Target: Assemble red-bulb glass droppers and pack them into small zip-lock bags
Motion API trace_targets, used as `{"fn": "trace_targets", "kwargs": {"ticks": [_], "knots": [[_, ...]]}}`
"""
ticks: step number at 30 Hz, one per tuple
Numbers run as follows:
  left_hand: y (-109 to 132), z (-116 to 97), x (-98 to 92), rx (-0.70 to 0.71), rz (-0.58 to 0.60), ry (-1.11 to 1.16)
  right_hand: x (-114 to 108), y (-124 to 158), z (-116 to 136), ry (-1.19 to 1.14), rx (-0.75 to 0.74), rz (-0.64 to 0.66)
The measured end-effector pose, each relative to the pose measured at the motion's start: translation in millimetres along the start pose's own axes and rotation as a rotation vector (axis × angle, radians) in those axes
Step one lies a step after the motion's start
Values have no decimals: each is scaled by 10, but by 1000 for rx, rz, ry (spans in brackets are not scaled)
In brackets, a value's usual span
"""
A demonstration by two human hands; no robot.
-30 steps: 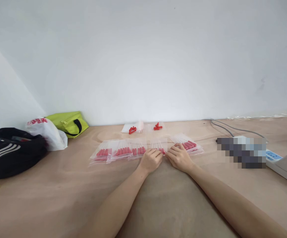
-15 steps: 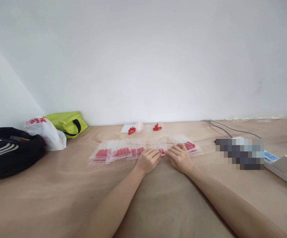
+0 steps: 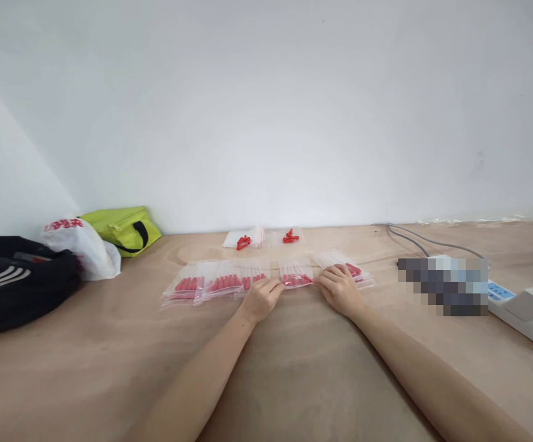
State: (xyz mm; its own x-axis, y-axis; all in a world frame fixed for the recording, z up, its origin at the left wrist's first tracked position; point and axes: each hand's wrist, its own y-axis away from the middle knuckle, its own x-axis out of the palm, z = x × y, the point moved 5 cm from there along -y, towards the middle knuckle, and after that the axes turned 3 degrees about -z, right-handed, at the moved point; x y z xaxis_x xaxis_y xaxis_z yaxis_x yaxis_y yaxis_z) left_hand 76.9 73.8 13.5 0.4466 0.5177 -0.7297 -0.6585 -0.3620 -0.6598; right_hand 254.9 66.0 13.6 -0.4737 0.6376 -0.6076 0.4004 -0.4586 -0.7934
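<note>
Between my hands a clear zip bag [image 3: 297,270] lies on the table, with several red-handled sticks side by side inside it. My left hand [image 3: 260,300] pinches the bag's near left corner. At the near right corner, my right hand [image 3: 340,290] is closed on the same bag's edge. Left of it, more filled bags [image 3: 222,277] overlap in a row, red ends toward me. Another filled bag [image 3: 354,270] sits partly behind my right hand. Close to the wall are small red pieces [image 3: 243,242] on a stack of bags and a second red cluster [image 3: 290,236] on clear plastic.
On the left stand a black bag [image 3: 27,288], a white plastic bag [image 3: 95,255] and a lime-green bag [image 3: 126,224]. At the right, a power strip [image 3: 524,313] with grey cables [image 3: 436,235] lies beside a pixelated object [image 3: 445,288]. A white wall [image 3: 266,123] closes the table's back.
My hands have spread apart along the bag's near edge, the left moving left and the right slightly right. More of the middle bag's red ends now show between them.
</note>
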Motion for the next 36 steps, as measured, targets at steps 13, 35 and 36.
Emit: {"fn": "trace_targets", "kwargs": {"ticks": [13, 35, 36], "knots": [[-38, -46, -11, -7, 22, -7, 209, -271, 587, 147, -264, -47], [22, -29, -67, -52, -42, 88, 91, -102, 173, 348, -226, 219], [24, -27, -68, -56, -44, 93, 92, -97, 164, 353, -221, 230]]}}
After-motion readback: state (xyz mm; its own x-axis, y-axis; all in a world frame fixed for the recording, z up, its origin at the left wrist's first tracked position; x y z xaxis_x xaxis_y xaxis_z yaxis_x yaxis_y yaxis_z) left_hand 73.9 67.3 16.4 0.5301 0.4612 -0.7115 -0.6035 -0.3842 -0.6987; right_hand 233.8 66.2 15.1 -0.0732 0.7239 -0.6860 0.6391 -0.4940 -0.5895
